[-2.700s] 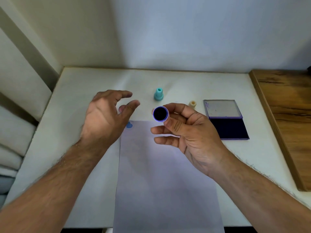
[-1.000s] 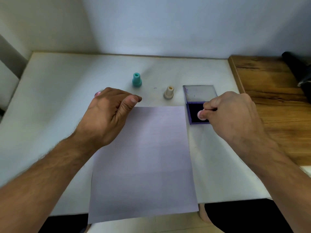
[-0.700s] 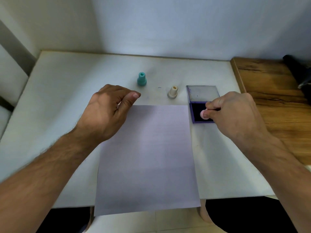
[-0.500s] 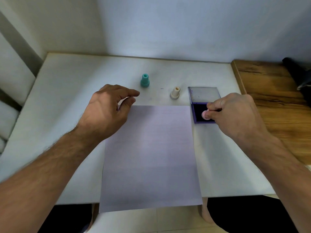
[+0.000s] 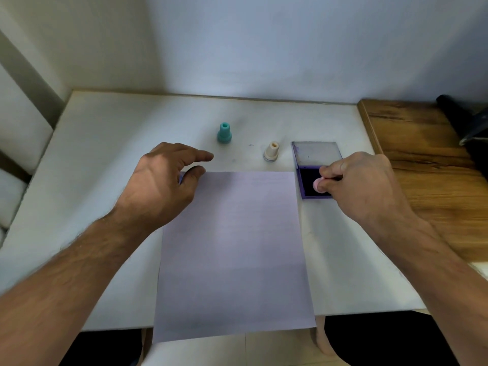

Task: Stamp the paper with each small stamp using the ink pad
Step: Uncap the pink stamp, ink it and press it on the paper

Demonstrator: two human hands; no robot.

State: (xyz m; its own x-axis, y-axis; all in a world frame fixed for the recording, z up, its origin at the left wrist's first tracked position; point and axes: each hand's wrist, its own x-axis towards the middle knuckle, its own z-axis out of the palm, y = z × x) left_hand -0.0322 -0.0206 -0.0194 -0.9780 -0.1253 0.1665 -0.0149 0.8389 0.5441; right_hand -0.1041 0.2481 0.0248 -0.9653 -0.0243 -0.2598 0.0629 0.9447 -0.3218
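Observation:
A pale lilac sheet of paper (image 5: pixel 232 249) lies on the white table (image 5: pixel 105 154), its near edge hanging over the front. My right hand (image 5: pixel 361 186) pinches a small pink stamp (image 5: pixel 317 185) and holds it down on the dark pad of the open purple ink pad (image 5: pixel 307 186). A teal stamp (image 5: pixel 224 133) and a cream stamp (image 5: pixel 272 151) stand upright beyond the paper. My left hand (image 5: pixel 163 186) hovers over the paper's far left corner with fingers loosely spread; a bit of blue shows under its thumb.
A wooden surface (image 5: pixel 427 170) adjoins the table on the right, with a dark object (image 5: pixel 467 125) at its far end. Walls close off the back and left. The floor shows below the table's front edge.
My right hand carried the stamp from above the paper to the ink pad and keeps it there. My left hand's fingers have opened out from a loose curl.

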